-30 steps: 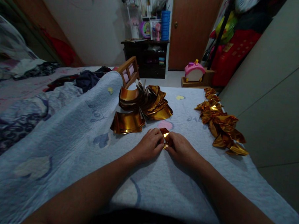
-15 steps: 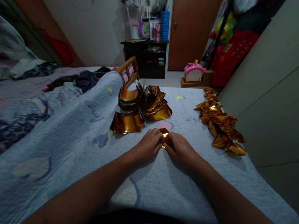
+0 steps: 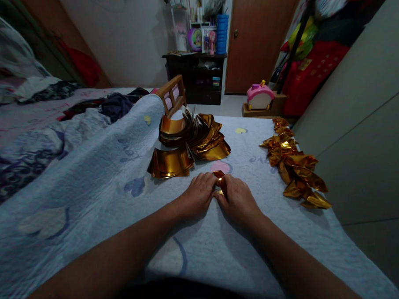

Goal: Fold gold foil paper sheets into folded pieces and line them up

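Between my two hands is a small folded piece of gold foil paper (image 3: pixel 219 173), mostly covered by the fingers. My left hand (image 3: pixel 200 191) is closed on its left side, and my right hand (image 3: pixel 235 193) grips it from the right with the thumb low. Both hands rest close together just above the light blue quilt (image 3: pixel 195 255). Beyond my left hand lie fanned stacks of flat gold foil sheets (image 3: pixel 170 163). Off to the right, a row of folded gold foil pieces (image 3: pixel 293 167) runs along the quilt's edge.
A small wooden rail with pink panels (image 3: pixel 172 95) stands behind the foil stacks. Past the bed's far end are a dark cabinet (image 3: pixel 194 81), a brown door (image 3: pixel 257 46) and a pink toy (image 3: pixel 260 98). Rumpled clothes (image 3: pixel 118 105) lie at left; a pale wardrobe (image 3: pixel 369 108) borders the right.
My right hand has rolled over the foil paper, its fingers now covering more of it. The left fingers have shifted slightly on it. The stacks and folded row stay put.
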`<state>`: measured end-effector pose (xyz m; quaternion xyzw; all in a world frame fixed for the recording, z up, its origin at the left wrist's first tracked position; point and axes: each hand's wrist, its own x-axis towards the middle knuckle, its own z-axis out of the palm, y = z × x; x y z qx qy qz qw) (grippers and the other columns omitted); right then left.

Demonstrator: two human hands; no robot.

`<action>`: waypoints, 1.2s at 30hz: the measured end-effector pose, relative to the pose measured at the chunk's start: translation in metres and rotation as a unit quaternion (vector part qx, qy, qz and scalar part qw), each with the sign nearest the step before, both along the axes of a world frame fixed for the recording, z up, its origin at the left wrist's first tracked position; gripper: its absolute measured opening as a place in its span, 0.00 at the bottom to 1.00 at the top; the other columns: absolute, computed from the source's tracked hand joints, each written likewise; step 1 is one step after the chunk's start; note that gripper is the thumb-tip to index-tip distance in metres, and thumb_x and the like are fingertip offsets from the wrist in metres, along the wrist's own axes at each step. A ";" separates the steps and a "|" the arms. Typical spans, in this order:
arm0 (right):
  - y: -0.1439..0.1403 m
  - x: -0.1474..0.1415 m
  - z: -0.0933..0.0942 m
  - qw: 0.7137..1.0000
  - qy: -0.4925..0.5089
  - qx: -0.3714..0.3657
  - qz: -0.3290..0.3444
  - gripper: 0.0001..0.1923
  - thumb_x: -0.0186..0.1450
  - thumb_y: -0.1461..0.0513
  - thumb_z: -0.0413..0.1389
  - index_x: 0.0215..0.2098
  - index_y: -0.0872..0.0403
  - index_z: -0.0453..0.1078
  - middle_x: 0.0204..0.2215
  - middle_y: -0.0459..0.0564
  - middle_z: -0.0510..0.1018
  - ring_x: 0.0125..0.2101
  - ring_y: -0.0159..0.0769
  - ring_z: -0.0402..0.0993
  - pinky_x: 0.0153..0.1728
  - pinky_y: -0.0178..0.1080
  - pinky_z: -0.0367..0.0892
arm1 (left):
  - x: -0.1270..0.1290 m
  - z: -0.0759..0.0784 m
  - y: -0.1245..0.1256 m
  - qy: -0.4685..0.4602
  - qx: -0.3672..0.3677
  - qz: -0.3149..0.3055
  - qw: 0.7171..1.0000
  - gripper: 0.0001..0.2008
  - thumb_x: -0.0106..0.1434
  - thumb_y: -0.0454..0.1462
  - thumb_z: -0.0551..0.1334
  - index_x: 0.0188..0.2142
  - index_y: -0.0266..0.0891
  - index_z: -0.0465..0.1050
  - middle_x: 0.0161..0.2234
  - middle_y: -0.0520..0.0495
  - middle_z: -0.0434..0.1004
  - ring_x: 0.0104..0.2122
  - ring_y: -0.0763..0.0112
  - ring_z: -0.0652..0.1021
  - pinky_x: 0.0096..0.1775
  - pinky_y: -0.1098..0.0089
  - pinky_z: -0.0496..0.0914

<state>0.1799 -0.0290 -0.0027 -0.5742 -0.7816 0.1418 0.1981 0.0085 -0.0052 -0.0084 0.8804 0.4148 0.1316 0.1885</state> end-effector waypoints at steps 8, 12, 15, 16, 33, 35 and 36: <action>-0.004 0.005 0.000 1.000 0.002 -0.006 0.004 0.27 0.66 0.63 0.57 0.63 0.50 0.60 0.46 0.54 0.75 0.45 0.47 0.68 0.44 0.45 0.57 | -0.002 0.002 0.000 0.011 -0.015 -0.005 1.000 0.12 0.68 0.29 0.51 0.49 0.42 0.62 0.49 0.43 0.68 0.48 0.59 0.67 0.51 0.57 0.65; -0.006 0.007 -0.001 1.000 -0.003 -0.006 0.007 0.29 0.66 0.64 0.56 0.65 0.48 0.58 0.45 0.54 0.74 0.43 0.47 0.66 0.43 0.45 0.55 | -0.002 0.002 0.000 0.002 -0.015 -0.009 1.000 0.13 0.68 0.29 0.51 0.49 0.42 0.62 0.48 0.43 0.68 0.47 0.59 0.67 0.51 0.57 0.65; -0.006 0.009 -0.004 1.000 0.008 0.003 0.012 0.31 0.66 0.66 0.54 0.66 0.47 0.56 0.45 0.54 0.74 0.43 0.46 0.65 0.43 0.45 0.54 | -0.002 0.002 0.000 0.005 -0.013 -0.011 1.000 0.13 0.67 0.29 0.52 0.50 0.42 0.62 0.48 0.43 0.68 0.47 0.58 0.68 0.50 0.57 0.65; -0.006 0.009 -0.005 1.000 0.010 0.003 0.014 0.31 0.65 0.66 0.54 0.66 0.48 0.55 0.46 0.55 0.73 0.43 0.46 0.65 0.43 0.45 0.54 | -0.002 0.002 0.000 0.005 -0.013 -0.012 1.000 0.13 0.67 0.29 0.52 0.50 0.42 0.62 0.48 0.43 0.68 0.47 0.58 0.68 0.50 0.57 0.65; -0.002 0.024 0.006 0.996 -0.009 0.001 0.091 0.05 0.62 0.65 0.58 0.35 0.53 0.65 0.36 0.51 0.72 0.37 0.41 0.65 0.39 0.41 0.58 | -0.012 0.011 0.008 -0.136 -0.018 -0.010 0.990 0.14 0.55 0.26 0.53 0.41 0.41 0.64 0.42 0.45 0.69 0.45 0.61 0.69 0.50 0.60 0.66; -0.002 0.027 0.008 0.994 -0.001 -0.001 0.106 0.06 0.61 0.67 0.57 0.35 0.53 0.65 0.36 0.51 0.72 0.37 0.40 0.66 0.39 0.41 0.59 | -0.012 0.012 0.008 -0.149 -0.017 0.017 0.989 0.13 0.57 0.27 0.53 0.41 0.40 0.65 0.44 0.44 0.69 0.47 0.60 0.70 0.51 0.59 0.66; -0.002 0.028 0.008 0.994 0.003 0.000 0.110 0.07 0.61 0.68 0.57 0.35 0.53 0.65 0.35 0.51 0.73 0.37 0.40 0.66 0.39 0.41 0.59 | -0.012 0.013 0.009 -0.152 -0.018 0.027 0.988 0.13 0.58 0.27 0.53 0.42 0.40 0.65 0.44 0.43 0.69 0.48 0.60 0.70 0.52 0.59 0.67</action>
